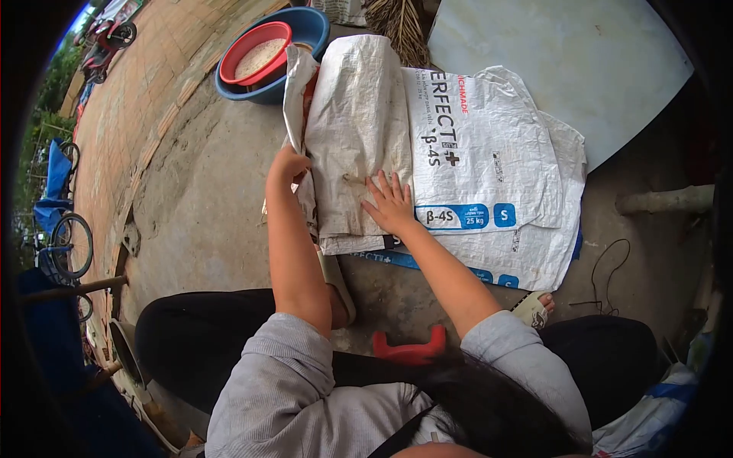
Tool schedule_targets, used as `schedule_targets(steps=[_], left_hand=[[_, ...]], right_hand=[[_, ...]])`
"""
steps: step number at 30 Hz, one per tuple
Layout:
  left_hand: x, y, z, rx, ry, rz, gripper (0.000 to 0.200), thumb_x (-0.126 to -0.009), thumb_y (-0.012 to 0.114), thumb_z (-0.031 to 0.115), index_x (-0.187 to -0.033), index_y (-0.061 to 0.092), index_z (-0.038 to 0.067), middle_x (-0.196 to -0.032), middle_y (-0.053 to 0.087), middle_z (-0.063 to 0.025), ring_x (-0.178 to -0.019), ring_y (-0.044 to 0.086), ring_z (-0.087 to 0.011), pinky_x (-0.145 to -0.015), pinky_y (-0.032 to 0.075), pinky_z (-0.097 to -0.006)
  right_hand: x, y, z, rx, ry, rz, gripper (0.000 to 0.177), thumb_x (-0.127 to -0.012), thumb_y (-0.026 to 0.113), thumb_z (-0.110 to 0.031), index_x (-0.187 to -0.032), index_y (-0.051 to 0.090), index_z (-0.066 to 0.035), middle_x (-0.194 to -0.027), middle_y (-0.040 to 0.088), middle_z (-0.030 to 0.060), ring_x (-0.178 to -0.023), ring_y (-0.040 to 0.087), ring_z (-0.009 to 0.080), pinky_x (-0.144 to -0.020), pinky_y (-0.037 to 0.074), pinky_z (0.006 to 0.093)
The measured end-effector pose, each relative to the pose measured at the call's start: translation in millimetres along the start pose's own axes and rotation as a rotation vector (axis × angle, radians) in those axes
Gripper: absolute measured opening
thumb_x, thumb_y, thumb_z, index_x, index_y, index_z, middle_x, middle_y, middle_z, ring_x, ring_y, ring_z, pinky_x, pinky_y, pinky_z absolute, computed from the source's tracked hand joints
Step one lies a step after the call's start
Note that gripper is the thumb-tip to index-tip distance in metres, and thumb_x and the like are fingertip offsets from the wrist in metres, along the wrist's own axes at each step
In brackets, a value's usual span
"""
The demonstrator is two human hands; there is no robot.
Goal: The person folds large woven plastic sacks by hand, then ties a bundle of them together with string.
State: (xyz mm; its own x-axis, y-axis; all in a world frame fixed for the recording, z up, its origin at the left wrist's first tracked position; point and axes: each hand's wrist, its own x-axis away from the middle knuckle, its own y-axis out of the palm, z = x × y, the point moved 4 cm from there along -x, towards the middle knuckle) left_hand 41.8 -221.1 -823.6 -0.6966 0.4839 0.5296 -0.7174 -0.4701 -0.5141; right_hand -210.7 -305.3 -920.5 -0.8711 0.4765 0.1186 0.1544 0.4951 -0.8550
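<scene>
In front of me white woven plastic sacks (489, 145) with black and blue print lie in a stack on the ground. The left part is a sack folded over with its plain side up (355, 107). My left hand (288, 166) is closed on the raised left edge of the sack (296, 99), which stands up from the stack. My right hand (391, 204) rests flat on the plain folded part, fingers spread, close to the printed blue band. The undersides of the sacks are hidden.
A blue basin (317, 27) with a red basin (284, 34) of pale grain inside stands at the far left. A light board (565, 69) lies at the back right. Near my knees is a red plastic stool (410, 349). Bicycles (72, 244) stand at left.
</scene>
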Motion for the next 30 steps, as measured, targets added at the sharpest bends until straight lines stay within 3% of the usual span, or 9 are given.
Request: schedule_targets(steps=[5,11,13,14,18,20,22,26,30], left_hand=[[51.4,64.6,86.4,-0.49,-0.001,0.056,0.081,-0.076,0.056,0.003,-0.137,0.008,-0.019,-0.073,0.065,-0.0217,-0.059,0.066,-0.0291,-0.052,0.053,-0.0361],[107.1,148.3,141.2,-0.701,0.247,0.143,0.091,-0.076,0.056,0.01,-0.139,-0.003,-0.02,-0.09,0.066,-0.0291,-0.083,0.067,-0.0383,-0.072,0.053,-0.041],[114.8,178.5,153.2,-0.665,0.289,0.129,0.097,-0.076,0.06,0.011,-0.14,-0.008,-0.016,-0.093,0.066,-0.0272,-0.085,0.067,-0.0364,-0.073,0.053,-0.0402],[117.9,193.6,158.1,-0.639,0.324,0.124,0.103,-0.075,0.064,0.012,-0.14,-0.013,-0.013,-0.095,0.067,-0.0253,-0.086,0.068,-0.0345,-0.073,0.053,-0.0395],[111.8,243.9,161.4,-0.603,0.389,0.12,0.103,-0.075,0.064,0.011,-0.141,-0.012,-0.012,-0.092,0.068,-0.0238,-0.083,0.068,-0.0341,-0.073,0.053,-0.0404],[114.5,254.8,159.5,-0.584,0.436,0.157,0.105,-0.073,0.066,0.013,-0.143,-0.01,-0.01,-0.089,0.069,-0.0224,-0.081,0.068,-0.0343,-0.072,0.054,-0.0399],[114.8,273.1,156.8,-0.652,0.445,-0.021,0.104,-0.079,0.063,0.02,-0.143,-0.013,-0.008,-0.094,0.066,-0.0273,-0.086,0.067,-0.0376,-0.075,0.053,-0.0423],[45.6,362.4,99.1,-0.684,0.734,-0.206,0.068,-0.083,0.059,0.018,-0.141,0.032,-0.003,-0.113,0.06,-0.0287,-0.102,0.063,-0.034,-0.086,0.049,-0.0388],[56.1,374.2,94.5,-0.627,1.182,-0.532,0.052,-0.084,0.058,0.016,-0.131,0.048,-0.002,-0.119,0.058,-0.0253,-0.109,0.059,-0.0308,-0.09,0.047,-0.0377]], right_hand=[[22.7,-11.9,14.1,-0.165,0.018,-0.09,0.063,-0.094,0.039,-0.047,-0.15,0.018,-0.028,-0.157,0.008,0.01,-0.143,0.004,0.0392,-0.109,0.008,0.0622],[51.0,-23.3,44.2,-0.209,-0.014,-0.081,0.062,-0.091,0.049,-0.033,-0.148,0.024,-0.027,-0.155,0.016,0.0111,-0.142,0.015,0.037,-0.109,0.019,0.0585],[58.3,-54.1,37.0,-1.129,0.136,-0.113,0.058,-0.092,0.051,-0.023,-0.144,0.032,-0.007,-0.15,0.031,0.0117,-0.137,0.031,0.025,-0.106,0.033,0.0371],[63.2,-75.4,36.9,-1.125,0.143,-0.104,0.058,-0.092,0.051,-0.023,-0.144,0.032,-0.007,-0.15,0.031,0.0117,-0.137,0.031,0.025,-0.106,0.033,0.0371],[57.8,-108.8,70.9,-1.122,0.034,0.045,0.055,-0.095,0.05,-0.032,-0.14,0.037,-0.004,-0.139,0.047,0.0107,-0.124,0.046,0.0197,-0.102,0.037,0.0338],[44.9,-110.2,94.4,-2.159,0.421,0.125,0.064,-0.097,0.041,-0.049,-0.141,0.035,-0.002,-0.144,0.04,0.0127,-0.133,0.037,0.0254,-0.107,0.03,0.0343],[42.9,-131.3,108.4,-1.865,0.44,0.251,0.066,-0.097,0.04,-0.051,-0.142,0.035,-0.003,-0.142,0.042,0.0134,-0.128,0.041,0.0234,-0.105,0.033,0.0337],[43.1,-152.3,113.0,-1.178,0.311,0.341,0.075,-0.094,0.041,-0.056,-0.142,0.033,0.001,-0.146,0.035,0.0184,-0.136,0.031,0.0263,-0.112,0.021,0.0335],[43.8,-137.3,135.0,-1.348,0.455,0.322,0.074,-0.095,0.039,-0.055,-0.141,0.033,0.002,-0.146,0.035,0.0187,-0.134,0.034,0.0271,-0.11,0.025,0.0336]])
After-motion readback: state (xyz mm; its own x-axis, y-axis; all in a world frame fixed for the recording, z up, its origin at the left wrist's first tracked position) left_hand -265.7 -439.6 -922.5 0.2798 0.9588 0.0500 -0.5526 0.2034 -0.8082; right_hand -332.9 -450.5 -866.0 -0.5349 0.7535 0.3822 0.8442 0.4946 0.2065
